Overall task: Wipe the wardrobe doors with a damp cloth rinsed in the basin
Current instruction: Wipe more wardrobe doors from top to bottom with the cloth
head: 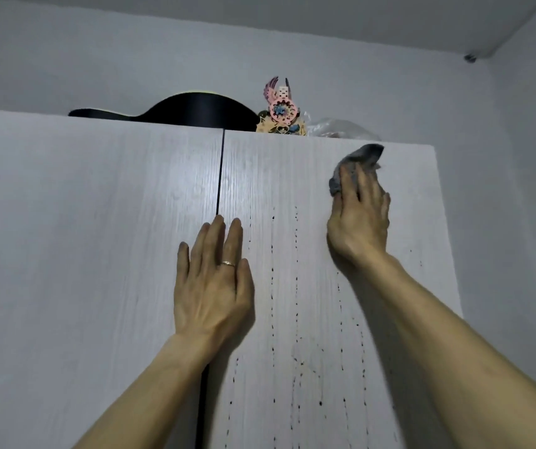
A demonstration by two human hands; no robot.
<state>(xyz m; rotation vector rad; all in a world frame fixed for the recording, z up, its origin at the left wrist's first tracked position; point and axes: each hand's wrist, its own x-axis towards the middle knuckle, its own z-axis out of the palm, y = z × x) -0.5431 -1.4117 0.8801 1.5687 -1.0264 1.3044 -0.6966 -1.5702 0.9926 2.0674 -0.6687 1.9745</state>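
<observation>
Two pale wood-grain wardrobe doors fill the view, the left door (82, 238) and the right door (292, 176), split by a dark vertical gap. My right hand (360, 218) presses a grey cloth (357, 163) flat against the right door near its top right corner. Dark drip trails run down the right door below it. My left hand (215, 286), wearing a ring, lies flat with straight fingers across the gap between the doors. The basin is out of view.
On top of the wardrobe lie a black curved object (182, 111), a pink and tan ornament (281, 111) and a clear plastic bag (341, 128). Grey wall (503, 189) stands right of the wardrobe, ceiling above.
</observation>
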